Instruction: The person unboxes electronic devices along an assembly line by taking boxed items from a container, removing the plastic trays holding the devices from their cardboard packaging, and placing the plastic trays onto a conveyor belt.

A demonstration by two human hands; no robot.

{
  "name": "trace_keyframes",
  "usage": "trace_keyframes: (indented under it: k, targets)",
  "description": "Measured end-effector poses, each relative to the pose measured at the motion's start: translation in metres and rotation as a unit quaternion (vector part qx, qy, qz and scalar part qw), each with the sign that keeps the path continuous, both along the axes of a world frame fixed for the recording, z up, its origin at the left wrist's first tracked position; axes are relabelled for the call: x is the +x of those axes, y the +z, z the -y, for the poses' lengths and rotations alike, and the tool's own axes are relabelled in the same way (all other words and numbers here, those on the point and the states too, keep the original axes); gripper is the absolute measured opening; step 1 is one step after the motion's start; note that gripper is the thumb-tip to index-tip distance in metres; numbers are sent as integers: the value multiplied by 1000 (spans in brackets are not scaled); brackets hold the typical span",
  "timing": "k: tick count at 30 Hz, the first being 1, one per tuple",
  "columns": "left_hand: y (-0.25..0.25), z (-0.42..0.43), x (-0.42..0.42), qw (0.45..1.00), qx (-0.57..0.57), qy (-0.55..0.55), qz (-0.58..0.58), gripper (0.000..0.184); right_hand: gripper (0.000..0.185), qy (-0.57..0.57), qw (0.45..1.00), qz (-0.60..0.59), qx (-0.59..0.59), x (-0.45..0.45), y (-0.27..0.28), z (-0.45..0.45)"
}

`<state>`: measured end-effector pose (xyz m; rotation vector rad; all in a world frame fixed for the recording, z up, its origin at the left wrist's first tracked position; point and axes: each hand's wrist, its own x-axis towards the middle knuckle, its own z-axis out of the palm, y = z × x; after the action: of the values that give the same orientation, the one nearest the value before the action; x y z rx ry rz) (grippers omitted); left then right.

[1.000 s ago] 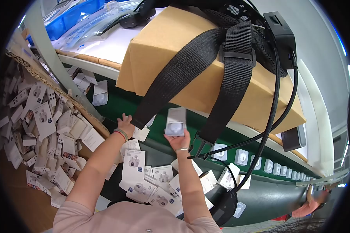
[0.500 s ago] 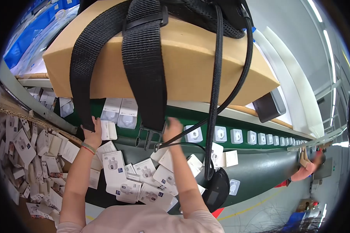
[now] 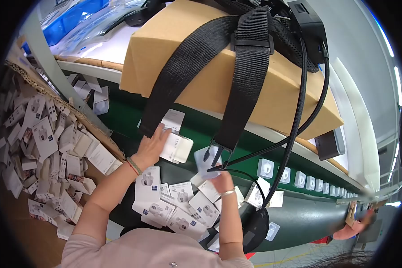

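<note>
My left hand (image 3: 150, 146) is closed on the edge of a small white box (image 3: 176, 147) above the green belt, its fingers partly behind the box. Another printed white carton (image 3: 173, 119) lies just beyond. In my right hand (image 3: 222, 182) is a translucent plastic tray (image 3: 201, 164), partly covered by a hanging strap buckle (image 3: 218, 151). Below both hands, several flat white cartons with earbud pictures (image 3: 183, 194) lie overlapping on the dark work surface.
At left, a large cardboard box (image 3: 42, 187) holds many white cartons. A brown carton (image 3: 187, 58) with black straps (image 3: 250, 67) overhangs the belt. White trays (image 3: 265, 168) line the green belt (image 3: 201, 120) to the right. Another person (image 3: 350, 228) is farther along.
The view has turned, shifting the scene rightward. My right hand has come back toward me and now shows a plastic tray. My left hand now grips the small white box.
</note>
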<state>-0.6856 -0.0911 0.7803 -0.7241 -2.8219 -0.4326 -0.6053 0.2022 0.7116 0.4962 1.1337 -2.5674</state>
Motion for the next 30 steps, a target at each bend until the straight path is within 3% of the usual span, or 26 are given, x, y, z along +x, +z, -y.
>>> trace_keyframes:
  k: [3,5,9,15,19,21,23,24,25,27,30]
  targets:
    - [9,-11,3,999,11,-30,4,69,46,119,990,-7,-79,11,14,24]
    - [11,-11,0,993,10,-109,-52,67,46,135,986,9,-94,11,11,29]
    - [21,-7,0,991,27,-133,-6,65,49,201,970,32,-135,12,10,31]
    - [23,-7,1,979,27,-204,16,61,57,221,963,5,-157,8,2,41]
    - [29,-10,0,973,33,-224,-41,72,58,246,944,-24,-217,-6,10,53]
    - [37,-2,2,985,37,-165,-25,82,77,179,959,-19,-218,-20,13,57]
    - [42,11,12,993,83,-77,34,72,76,113,951,14,-288,-44,-4,54]
    - [41,20,19,997,43,-54,35,69,71,107,961,-49,-252,-59,-15,56]
    - [33,29,26,997,41,-54,34,69,66,49,971,-59,-225,-74,-25,62]
    - [9,46,45,987,-103,-108,57,58,64,9,968,-50,-245,-93,-41,74]
    - [-10,60,72,968,-161,-190,33,53,58,-38,987,9,-156,-117,-84,94]
